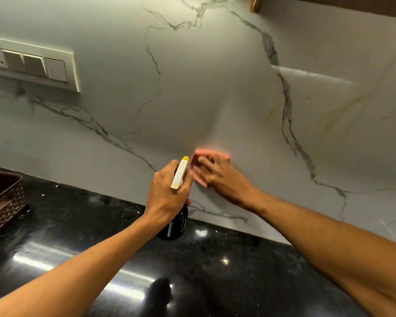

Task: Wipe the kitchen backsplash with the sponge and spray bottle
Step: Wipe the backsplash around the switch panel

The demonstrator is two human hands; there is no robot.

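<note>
The spray bottle point(173, 225) is gripped round its neck by the left hand point(167, 191), nozzle point(180, 172) aimed at the backsplash point(192, 88), prob. for re-wetting, while the sponge point(200, 156) is pressed low on the wall under the right hand point(217, 177) w/ fingers spread flat, though sponge & fingertips are blurred and the trigger is hidden.

You've bare backsplash point(215, 88) right of the switch panel point(32, 65); woven tray point(5, 202) blocks the counter point(215, 259) at left, probably a cabinet point(329, 3) overhead.
</note>
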